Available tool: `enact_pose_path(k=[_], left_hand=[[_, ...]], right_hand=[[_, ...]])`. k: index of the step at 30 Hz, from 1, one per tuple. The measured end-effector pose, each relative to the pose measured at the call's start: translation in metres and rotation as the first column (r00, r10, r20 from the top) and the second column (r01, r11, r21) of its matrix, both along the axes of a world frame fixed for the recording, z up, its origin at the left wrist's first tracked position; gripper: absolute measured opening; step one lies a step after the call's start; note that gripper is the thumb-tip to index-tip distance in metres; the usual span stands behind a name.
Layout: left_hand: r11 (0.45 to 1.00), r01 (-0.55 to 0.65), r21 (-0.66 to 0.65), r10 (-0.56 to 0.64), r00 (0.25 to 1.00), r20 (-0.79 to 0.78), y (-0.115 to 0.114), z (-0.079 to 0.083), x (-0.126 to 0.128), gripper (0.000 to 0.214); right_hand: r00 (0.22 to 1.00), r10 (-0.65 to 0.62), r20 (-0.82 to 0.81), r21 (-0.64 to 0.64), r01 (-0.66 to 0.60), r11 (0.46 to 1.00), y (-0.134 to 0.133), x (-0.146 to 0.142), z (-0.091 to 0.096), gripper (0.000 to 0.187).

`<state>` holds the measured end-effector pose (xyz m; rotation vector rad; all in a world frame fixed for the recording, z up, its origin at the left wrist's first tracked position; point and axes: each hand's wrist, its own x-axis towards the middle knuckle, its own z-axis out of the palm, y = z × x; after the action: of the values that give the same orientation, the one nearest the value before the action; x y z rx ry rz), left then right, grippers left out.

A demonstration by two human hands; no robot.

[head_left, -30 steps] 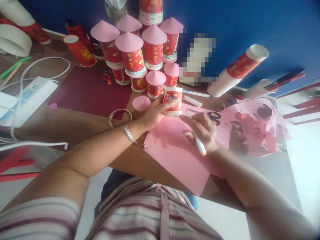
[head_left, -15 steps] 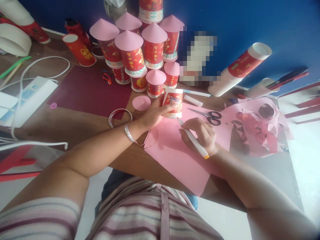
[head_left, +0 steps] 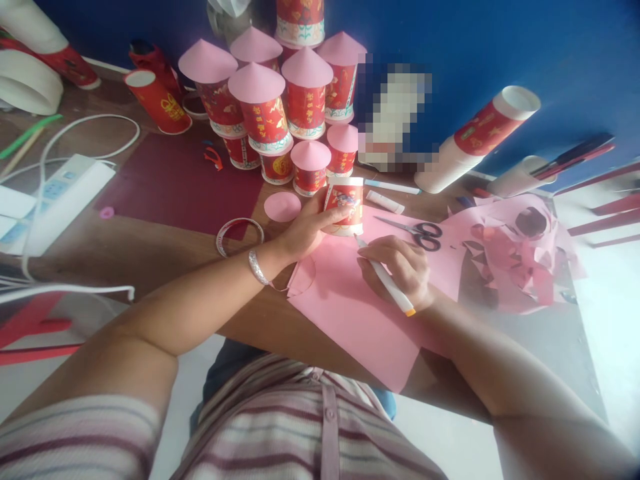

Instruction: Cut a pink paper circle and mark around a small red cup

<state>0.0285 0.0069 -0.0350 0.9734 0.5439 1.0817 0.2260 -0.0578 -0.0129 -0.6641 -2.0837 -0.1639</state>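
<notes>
My left hand [head_left: 316,225] is wrapped round a red and white paper cup [head_left: 346,200], its thumb lying across the printed side. In my right hand [head_left: 400,267] is a white marker [head_left: 389,283] with an orange end. The marker's tip is at the cup's lower white band; whether it touches cannot be made out. Both hands are over a sheet of pink paper [head_left: 370,320]. Dark-handled scissors [head_left: 417,233] lie on the paper beyond my right hand. A pink paper disc [head_left: 283,207] is left of the cup.
Behind the cup stand several red cups with pink cone roofs [head_left: 257,83], some stacked. Pink paper scraps [head_left: 525,253] lie at right, near a pen holder [head_left: 525,173]. A power strip [head_left: 55,197] with white cables is at left. A roll of tape [head_left: 240,237] lies near my left wrist.
Hands, cup and marker hold nearly the same pose. The whole view has shifted very slightly; nothing has been taken up or let go.
</notes>
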Motion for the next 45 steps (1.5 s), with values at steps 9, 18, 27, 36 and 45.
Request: enact_pose_path(k=[9,18,27,36,45], left_hand=[[0.999,0.03,0.026,-0.03,0.999,-0.02,0.002,-0.003,-0.001,0.042],[0.997,0.051,0.049,-0.049,0.998,-0.026,0.001,0.002,-0.001,0.037],[0.999,0.047,-0.001,-0.047,0.996,-0.071,0.001,0.003,0.0,0.048],[0.999,0.047,-0.001,-0.047,0.998,-0.049,0.0,0.003,-0.002,0.04],[0.999,0.039,-0.018,-0.04,0.999,-0.028,0.001,0.003,0.0,0.042]], right_hand=[[0.997,-0.003,-0.078,-0.094,-0.004,0.996,-0.002,0.0,0.004,0.018],[0.99,-0.023,-0.142,-0.215,-0.008,0.977,-0.006,0.0,0.007,0.016],[0.993,0.003,-0.121,-0.201,-0.027,0.979,-0.006,-0.001,0.007,0.013],[0.996,-0.042,-0.084,-0.136,0.03,0.99,0.001,0.003,0.004,0.013],[0.992,-0.066,-0.107,-0.145,0.051,0.988,0.003,0.004,0.0,0.021]])
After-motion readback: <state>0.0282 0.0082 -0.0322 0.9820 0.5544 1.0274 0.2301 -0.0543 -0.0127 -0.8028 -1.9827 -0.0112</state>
